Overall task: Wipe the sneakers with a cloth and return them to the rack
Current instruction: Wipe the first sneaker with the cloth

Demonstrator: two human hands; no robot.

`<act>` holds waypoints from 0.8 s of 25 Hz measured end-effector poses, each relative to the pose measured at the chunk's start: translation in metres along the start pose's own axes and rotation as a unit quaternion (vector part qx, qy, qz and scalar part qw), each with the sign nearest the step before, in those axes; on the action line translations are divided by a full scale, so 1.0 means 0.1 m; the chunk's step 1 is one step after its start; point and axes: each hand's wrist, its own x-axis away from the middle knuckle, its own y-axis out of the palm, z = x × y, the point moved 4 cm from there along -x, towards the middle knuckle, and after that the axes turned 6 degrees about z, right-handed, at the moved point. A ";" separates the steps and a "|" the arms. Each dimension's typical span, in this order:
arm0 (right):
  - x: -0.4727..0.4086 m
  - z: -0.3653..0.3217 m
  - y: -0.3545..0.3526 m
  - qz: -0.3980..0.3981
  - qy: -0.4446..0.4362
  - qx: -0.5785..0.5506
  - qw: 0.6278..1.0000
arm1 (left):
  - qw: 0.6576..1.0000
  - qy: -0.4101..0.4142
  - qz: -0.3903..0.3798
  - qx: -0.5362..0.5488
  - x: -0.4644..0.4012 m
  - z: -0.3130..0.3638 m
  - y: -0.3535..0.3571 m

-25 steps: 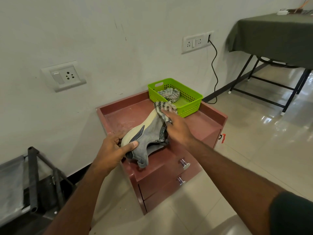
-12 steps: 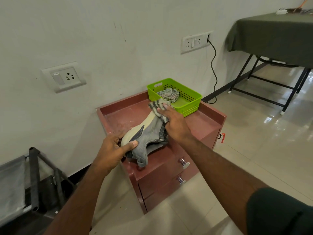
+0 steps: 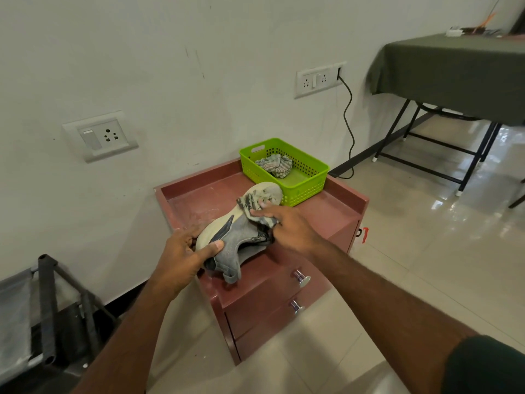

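I see a glossy tiled floor (image 3: 426, 251) near me, and at near left a dark metal rack (image 3: 48, 308), cut off by the frame edge. Ahead stands a small reddish bench (image 3: 326, 206) with two drawers, against a pale wall (image 3: 199, 81). My left hand (image 3: 181, 257) is wrapped around the heel of a grey sneaker (image 3: 238, 237), held sole-up above the bench. My right hand (image 3: 287, 226) presses a striped cloth (image 3: 255, 209) against the sneaker, fingers bent over it. At the bench's far right corner sits a green basket (image 3: 309, 177) holding another crumpled cloth (image 3: 275, 164). Farther right, a table under a dark green cover (image 3: 454, 72) is partly out of frame; small items on it are too blurred to identify.
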 end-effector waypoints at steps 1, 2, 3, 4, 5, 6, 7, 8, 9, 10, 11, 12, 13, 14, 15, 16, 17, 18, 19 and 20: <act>0.05 -0.01 0.03 -0.027 -0.004 -0.010 1.000 | 1.000 -0.001 0.003 -0.012 0.01 0.00 0.00; 0.09 -0.04 0.02 -0.047 0.002 -0.037 0.998 | 1.000 0.001 0.009 -0.026 0.01 0.00 0.00; 0.10 -0.06 -0.06 -0.044 0.034 -0.087 0.995 | 0.999 0.003 0.016 -0.038 0.02 0.00 0.00; 0.12 -0.07 -0.17 -0.024 0.077 -0.153 0.985 | 0.999 0.005 0.019 -0.040 0.02 0.00 -0.01; 0.14 -0.03 -0.29 0.022 0.119 -0.216 0.969 | 0.999 0.002 0.020 -0.030 0.01 0.00 -0.01; 0.18 0.00 -0.42 0.083 0.146 -0.255 0.952 | 1.000 -0.010 0.023 -0.008 0.00 0.00 -0.03; 0.23 0.05 -0.53 0.146 0.159 -0.253 0.943 | 0.999 -0.034 0.033 0.026 -0.02 0.00 -0.06; 0.28 0.10 -0.61 0.190 0.163 -0.227 0.941 | 0.994 -0.066 0.053 0.062 -0.04 -0.01 -0.11; 0.32 0.15 -0.65 0.215 0.166 -0.195 0.942 | 0.988 -0.101 0.071 0.095 -0.05 0.00 -0.16; 0.36 0.18 -0.67 0.219 0.164 -0.170 0.947 | 0.980 -0.134 0.079 0.120 -0.06 0.02 -0.21; 0.37 0.20 -0.65 0.215 0.155 -0.145 0.953 | 0.973 -0.165 0.071 0.144 -0.05 0.05 -0.24; 0.35 0.18 -0.63 0.210 0.129 -0.125 0.961 | 0.966 -0.193 0.053 0.165 -0.03 0.09 -0.28; 0.31 0.14 -0.60 0.192 0.093 -0.117 0.970 | 0.958 -0.219 0.032 0.180 0.00 0.12 -0.32; 0.28 0.05 -0.54 0.157 0.049 -0.121 0.979 | 0.954 -0.237 0.012 0.183 0.02 0.17 -0.35; 0.26 -0.01 -0.44 0.104 0.011 -0.121 0.987 | 0.954 -0.247 0.008 0.170 0.03 0.19 -0.36; 0.26 -0.08 -0.33 0.046 -0.017 -0.104 0.993 | 0.958 -0.244 0.033 0.144 0.02 0.19 -0.37; 0.27 -0.13 -0.22 0.002 -0.037 -0.069 0.997 | 0.964 -0.228 0.089 0.107 0.01 0.18 -0.38; 0.27 -0.15 -0.13 -0.026 -0.058 -0.027 0.998 | 0.964 -0.201 0.166 0.054 -0.02 0.16 -0.42; 0.27 -0.17 -0.06 -0.038 -0.079 0.012 0.996 | 0.955 -0.165 0.245 -0.017 -0.02 0.16 -0.47; 0.26 -0.18 -0.01 -0.046 -0.090 0.039 0.994 | 0.938 -0.122 0.313 -0.090 -0.01 0.18 -0.51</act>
